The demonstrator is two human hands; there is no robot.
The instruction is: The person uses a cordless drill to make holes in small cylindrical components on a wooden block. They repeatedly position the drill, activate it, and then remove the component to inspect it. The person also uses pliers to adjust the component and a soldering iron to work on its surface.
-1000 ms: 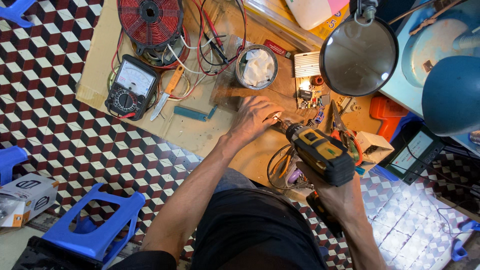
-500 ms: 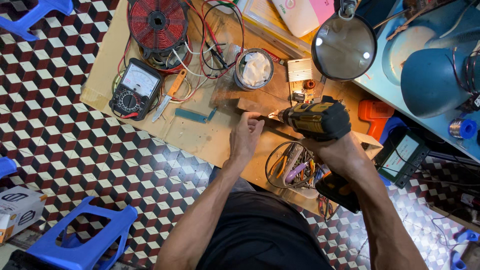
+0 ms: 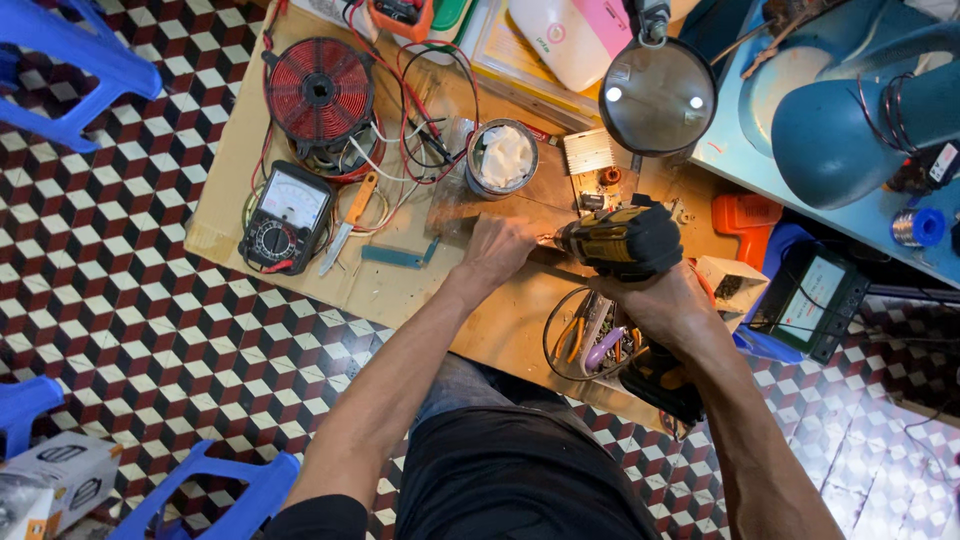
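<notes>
Head view: right hand (image 3: 665,305) fingers wrapped around yellow-black cordless drill (image 3: 615,240), lying horizontal; left hand (image 3: 500,248) fingers pinching bit tip.

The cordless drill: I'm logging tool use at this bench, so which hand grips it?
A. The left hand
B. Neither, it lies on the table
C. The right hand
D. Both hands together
C: the right hand is wrapped around the grip of the yellow and black cordless drill, while the left hand rests on the wooden table at the drill's tip.
</notes>
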